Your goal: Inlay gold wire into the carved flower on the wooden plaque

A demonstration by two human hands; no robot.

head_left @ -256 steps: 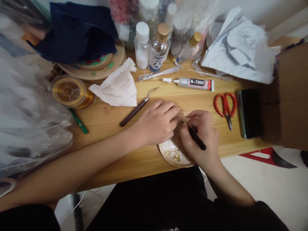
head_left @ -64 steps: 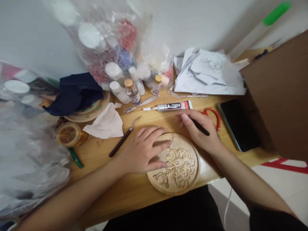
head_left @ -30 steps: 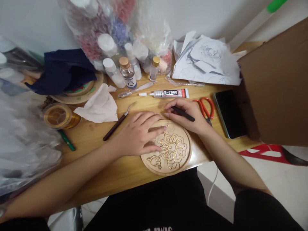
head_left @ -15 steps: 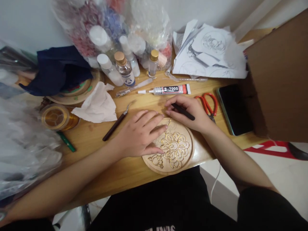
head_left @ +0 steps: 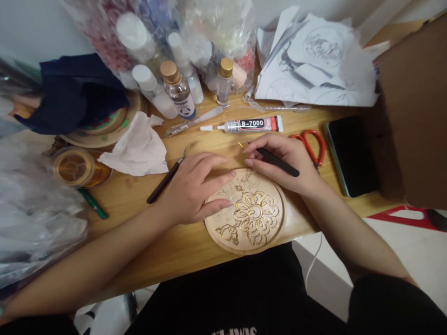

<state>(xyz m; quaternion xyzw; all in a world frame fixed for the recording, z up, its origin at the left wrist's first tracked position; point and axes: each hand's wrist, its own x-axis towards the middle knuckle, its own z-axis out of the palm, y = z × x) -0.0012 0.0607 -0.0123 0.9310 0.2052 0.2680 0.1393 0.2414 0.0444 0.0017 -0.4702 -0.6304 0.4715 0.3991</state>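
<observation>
A round wooden board (head_left: 219, 235) lies at the table's front edge, with a flower outlined in gold wire and pencil lines near its upper left. My left hand (head_left: 195, 186) rests over the board's left side, fingers spread, holding nothing. Above the board's upper right, my right hand (head_left: 279, 160) grips black tweezers (head_left: 279, 162). A short piece of gold wire (head_left: 240, 144) shows by the tweezers' tip, which my fingers partly hide.
Behind the board lie a glue tube (head_left: 253, 124), bottles (head_left: 179, 95) and a pen. Red-handled pliers (head_left: 314, 146), a phone (head_left: 352, 156) and a cardboard box (head_left: 415, 116) stand right. Left are a hooked tool (head_left: 164, 181), tissue (head_left: 139, 146) and a wire spool (head_left: 78, 167).
My right hand has lifted slightly off the board's top edge with the tweezers, and the gold wire piece now shows. My left hand has shifted a little left, uncovering more pencil lines.
</observation>
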